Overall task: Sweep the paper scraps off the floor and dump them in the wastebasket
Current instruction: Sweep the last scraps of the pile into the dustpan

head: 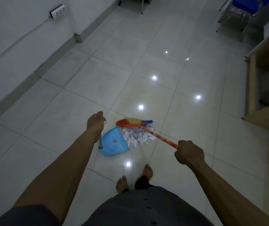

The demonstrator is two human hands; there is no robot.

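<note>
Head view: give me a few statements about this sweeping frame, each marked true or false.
1. The left hand holds the dustpan by its handle. True.
2. The scraps are already in the dustpan. False: they lie piled on the floor beside its open edge.
3. The right hand grips the broom stick. True.
4. The broom head is on the person's side of the pile. False: it is on the far side.

Head-worn view — facing down, forward.
</note>
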